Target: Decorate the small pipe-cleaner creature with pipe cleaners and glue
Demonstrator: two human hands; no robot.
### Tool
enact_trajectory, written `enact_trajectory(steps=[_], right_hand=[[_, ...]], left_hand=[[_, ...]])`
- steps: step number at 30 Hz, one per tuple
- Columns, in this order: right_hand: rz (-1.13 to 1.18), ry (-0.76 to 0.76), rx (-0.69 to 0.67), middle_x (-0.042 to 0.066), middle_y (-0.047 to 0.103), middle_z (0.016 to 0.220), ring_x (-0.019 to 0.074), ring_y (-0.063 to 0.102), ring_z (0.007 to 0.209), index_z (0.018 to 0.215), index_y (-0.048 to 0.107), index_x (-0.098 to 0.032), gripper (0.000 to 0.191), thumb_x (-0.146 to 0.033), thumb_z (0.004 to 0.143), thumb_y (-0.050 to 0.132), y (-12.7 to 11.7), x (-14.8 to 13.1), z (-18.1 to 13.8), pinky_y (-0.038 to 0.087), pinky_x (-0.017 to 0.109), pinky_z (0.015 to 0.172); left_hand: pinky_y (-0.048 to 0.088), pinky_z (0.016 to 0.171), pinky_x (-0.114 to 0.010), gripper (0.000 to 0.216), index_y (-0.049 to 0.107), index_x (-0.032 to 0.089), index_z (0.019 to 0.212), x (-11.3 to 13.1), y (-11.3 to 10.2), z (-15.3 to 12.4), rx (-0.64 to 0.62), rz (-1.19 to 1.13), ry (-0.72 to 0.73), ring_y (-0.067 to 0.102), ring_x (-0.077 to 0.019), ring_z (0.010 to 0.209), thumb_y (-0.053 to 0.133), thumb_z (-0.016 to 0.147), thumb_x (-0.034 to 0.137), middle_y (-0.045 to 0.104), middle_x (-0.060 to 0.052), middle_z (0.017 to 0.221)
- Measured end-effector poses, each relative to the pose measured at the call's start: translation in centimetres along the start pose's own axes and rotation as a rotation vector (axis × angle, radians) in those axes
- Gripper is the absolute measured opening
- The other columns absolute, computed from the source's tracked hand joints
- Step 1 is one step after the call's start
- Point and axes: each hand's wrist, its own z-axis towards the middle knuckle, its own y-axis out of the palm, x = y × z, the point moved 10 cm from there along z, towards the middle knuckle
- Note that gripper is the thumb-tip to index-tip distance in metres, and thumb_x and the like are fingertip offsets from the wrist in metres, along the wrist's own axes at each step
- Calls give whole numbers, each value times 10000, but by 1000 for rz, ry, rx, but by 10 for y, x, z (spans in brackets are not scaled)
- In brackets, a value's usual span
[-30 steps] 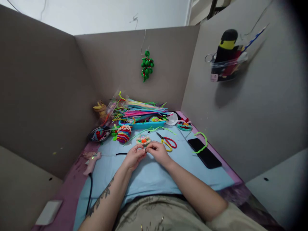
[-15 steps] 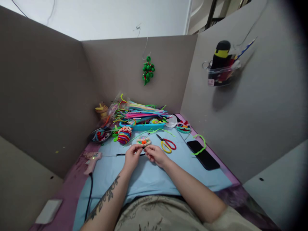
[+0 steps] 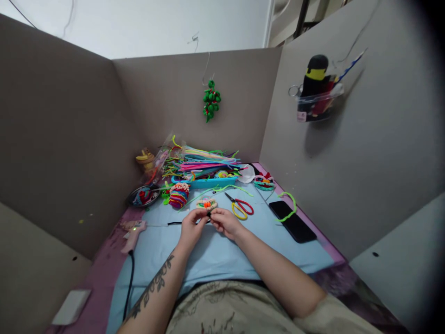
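Both my hands meet over the light blue mat (image 3: 215, 255). My left hand (image 3: 192, 226) and my right hand (image 3: 224, 221) have their fingers pinched together on a small dark piece between them (image 3: 208, 214); I cannot make out what it is. Just beyond the fingertips lies a small round pipe-cleaner craft (image 3: 206, 203) in beige with orange and green. A short black strip (image 3: 174, 223) lies on the mat left of my left hand.
Red-and-yellow scissors (image 3: 239, 207) lie right of the craft. A black phone (image 3: 294, 221) with a green pipe cleaner (image 3: 290, 206) sits at the right. A blue tray of pipe cleaners (image 3: 205, 169) stands at the back. A pink glue gun (image 3: 132, 231) rests left. Cardboard walls enclose the desk.
My hands have drawn back slightly from the round craft, which now lies on the mat apart from my fingers. The camera view has shifted a little.
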Motion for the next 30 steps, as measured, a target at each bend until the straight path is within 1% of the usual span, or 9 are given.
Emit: enact_trajectory(steps=[3, 5, 8, 12, 17, 23, 30], right_hand=[[-91, -99, 20, -85, 431, 426, 38, 322, 329, 680, 495, -168, 158, -278, 663, 607, 0, -9, -1, 190, 157, 310], [-153, -144, 12, -89, 416, 415, 43, 314, 330, 673, 499, -170, 146, -283, 680, 591, 2, -14, -3, 202, 165, 317], [-238, -189, 5, -87, 408, 411, 48, 307, 338, 673, 513, -168, 148, -301, 705, 572, 3, -19, -5, 211, 173, 332], [-317, -224, 9, -82, 404, 422, 50, 307, 357, 672, 526, -166, 167, -320, 721, 570, 2, -21, -6, 216, 176, 352], [-304, -202, -24, -79, 412, 430, 49, 309, 356, 671, 527, -167, 181, -333, 724, 575, 3, -18, -5, 214, 176, 347], [-195, -140, -44, -81, 422, 432, 45, 307, 338, 695, 543, -161, 188, -338, 688, 605, 2, -10, -4, 206, 172, 325], [-218, -121, -43, -80, 419, 442, 46, 301, 336, 695, 535, -166, 191, -342, 680, 608, -1, -4, -1, 191, 175, 323]], left_hand=[[462, 769, -286, 202, 676, 195, 892, 9, 1, 0, -12, 65, 35, 576, -179, 866, 630, 696, 217, 637, -63, 936], [458, 750, -283, 174, 689, 206, 857, 11, 1, 0, -16, 98, 34, 569, -184, 852, 631, 695, 223, 642, -65, 906], [453, 738, -284, 123, 692, 208, 800, 12, 0, 0, -13, 117, 43, 568, -181, 813, 630, 697, 231, 645, -62, 854], [449, 720, -275, 134, 681, 199, 814, 10, 2, 0, -27, 141, 59, 566, -171, 793, 612, 703, 226, 639, -58, 848], [436, 743, -287, 114, 683, 207, 793, 15, 3, -1, -45, 152, 90, 559, -179, 791, 597, 719, 220, 635, -61, 826], [427, 789, -314, 88, 702, 229, 744, 14, 2, -1, -43, 88, 45, 556, -203, 801, 640, 685, 248, 644, -66, 796], [431, 783, -312, 85, 699, 233, 748, 10, 5, -2, -62, 95, 50, 560, -202, 811, 636, 692, 245, 650, -66, 812]])
